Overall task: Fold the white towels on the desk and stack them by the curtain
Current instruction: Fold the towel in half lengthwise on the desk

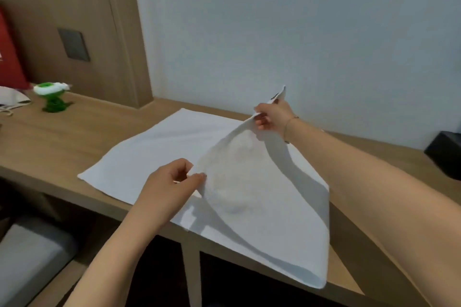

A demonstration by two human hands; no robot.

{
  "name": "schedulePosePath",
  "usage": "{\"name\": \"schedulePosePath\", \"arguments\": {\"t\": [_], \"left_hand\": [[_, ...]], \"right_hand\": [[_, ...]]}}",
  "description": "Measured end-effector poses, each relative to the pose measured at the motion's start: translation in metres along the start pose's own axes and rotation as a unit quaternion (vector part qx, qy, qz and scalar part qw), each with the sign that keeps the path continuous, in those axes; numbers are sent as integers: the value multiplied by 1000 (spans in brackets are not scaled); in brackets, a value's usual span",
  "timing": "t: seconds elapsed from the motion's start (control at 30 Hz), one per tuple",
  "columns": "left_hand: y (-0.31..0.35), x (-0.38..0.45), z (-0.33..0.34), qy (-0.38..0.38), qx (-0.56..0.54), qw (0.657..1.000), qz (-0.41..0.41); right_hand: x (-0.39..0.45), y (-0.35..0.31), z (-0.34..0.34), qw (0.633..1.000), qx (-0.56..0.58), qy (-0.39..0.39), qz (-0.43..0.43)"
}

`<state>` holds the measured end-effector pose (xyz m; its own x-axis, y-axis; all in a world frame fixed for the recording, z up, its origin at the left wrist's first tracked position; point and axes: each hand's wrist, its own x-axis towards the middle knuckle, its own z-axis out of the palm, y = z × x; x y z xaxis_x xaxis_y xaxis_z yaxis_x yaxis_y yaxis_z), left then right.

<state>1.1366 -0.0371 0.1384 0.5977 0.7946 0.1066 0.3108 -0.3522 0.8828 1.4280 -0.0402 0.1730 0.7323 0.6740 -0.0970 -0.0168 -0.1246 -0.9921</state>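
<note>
While spread across the wooden desk [62,142], white towel [154,152]: left portion is laid flat on the desktop; right portion is raised off the surface and arched over toward the left.
Towel, near edge: a lower corner is hung slightly past the desk's front edge, at the right.
Left hand [169,182]: the towel's lifted near edge is pinched between thumb and fingers, just above the flat cloth.
Right hand [272,117]: the far corner of the towel is gripped with curled fingers and held up, clear of the desk, before the pale wall [299,32].
Right wrist: a thin bracelet [289,122] is worn.
Desk, far left: a green and white object [52,97] is stood beside a red bag [10,57].
Desk, far right: a black box [444,154] is seen at the wall.
Below desk, left: a grey cushioned seat [30,257] is partly seen.
</note>
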Motion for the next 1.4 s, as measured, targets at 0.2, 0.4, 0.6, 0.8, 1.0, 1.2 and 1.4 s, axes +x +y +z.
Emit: {"name": "schedulePosePath", "arguments": {"t": [0.2, 0.4, 0.6, 0.8, 1.0, 1.2, 1.4], "left_hand": [[-51, 0, -4, 31, 119, 992, 0], [-52, -2, 14, 28, 141, 989, 43], [-17, -18, 60, -45, 127, 989, 57], [22, -39, 128, -113, 147, 979, 89], [50, -46, 162, -150, 161, 972, 79], [75, -40, 147, -217, 24, 975, 34], [90, -19, 93, -157, -61, 985, 46]], "right_hand": [[15, 66, 61, 968, -244, 40, -35], [11, 84, 52, 927, -323, 76, -175], [6, 90, -21, 919, -340, 85, -181], [-19, 103, -112, 913, -355, 122, -159], [-29, 100, -155, 920, -345, 151, -108], [-21, 48, -156, 920, -274, 234, -157], [-4, -17, -121, 921, -213, 243, -216]]}}
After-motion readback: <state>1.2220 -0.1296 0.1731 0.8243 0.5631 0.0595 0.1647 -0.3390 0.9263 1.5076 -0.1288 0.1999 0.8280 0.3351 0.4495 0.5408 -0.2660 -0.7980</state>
